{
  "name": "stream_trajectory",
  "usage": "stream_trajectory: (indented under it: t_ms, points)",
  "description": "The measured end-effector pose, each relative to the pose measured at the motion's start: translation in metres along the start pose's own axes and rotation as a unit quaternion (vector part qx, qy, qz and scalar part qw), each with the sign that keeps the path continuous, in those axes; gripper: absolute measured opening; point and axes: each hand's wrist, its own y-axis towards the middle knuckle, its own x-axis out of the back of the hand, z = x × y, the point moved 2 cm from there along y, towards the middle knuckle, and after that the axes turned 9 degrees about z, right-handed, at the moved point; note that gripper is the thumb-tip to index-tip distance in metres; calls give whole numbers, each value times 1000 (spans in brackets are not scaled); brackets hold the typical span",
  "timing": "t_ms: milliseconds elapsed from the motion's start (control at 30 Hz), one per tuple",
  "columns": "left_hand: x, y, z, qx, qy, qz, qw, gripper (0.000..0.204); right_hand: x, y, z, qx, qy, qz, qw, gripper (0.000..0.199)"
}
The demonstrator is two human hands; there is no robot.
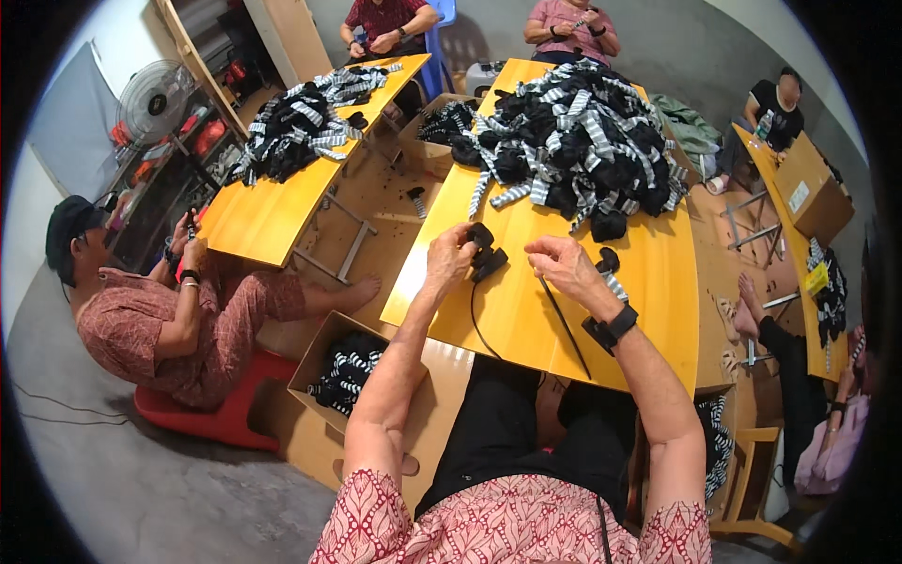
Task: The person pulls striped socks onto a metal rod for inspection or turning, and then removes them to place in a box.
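Observation:
Above the yellow table, my left hand is closed at the edge of a dark, blocky black item. A thin dark cable curves down from that item toward the table's near edge. To its right, my right hand has its fingers pinched together at the top of a thin black cord, which slants down to the near edge. A black strap with a small dark device sits on my right wrist. Beside that hand lies a black-and-white striped fabric piece.
A large heap of black and striped fabric pieces covers the table's far part. Another heap lies on the left table, where a seated person works. A cardboard box stands by my left arm. Other people sit farther back and right.

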Motion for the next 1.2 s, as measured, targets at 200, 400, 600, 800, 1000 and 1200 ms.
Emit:
stream_trajectory:
  t_ms: [200, 400, 600, 800, 1000, 1200]
  points:
    - [8, -2, -29, -14, 124, -87, 988, 22, -26, 23, -21, -17, -34, -24, 999, 44]
    - [13, -12, -56, -53, 126, -90, 987, 19, -48, 33, -17, -41, -40, 15, 998, 87]
    - [17, -25, -61, -75, -156, -93, 981, 14, -48, 16, -17, -59, 269, 91, 957, 84]
    - [5, -44, -82, -98, -238, -85, 962, 11, -40, -9, 12, -35, 415, 112, 902, 50]
    - [-10, -57, -73, -27, -379, -97, 920, 12, -19, -26, 33, 72, 203, 1, 977, 43]
    - [-30, -68, -94, -71, -527, 4, 847, 20, 4, -47, 43, 115, 114, -36, 986, 50]
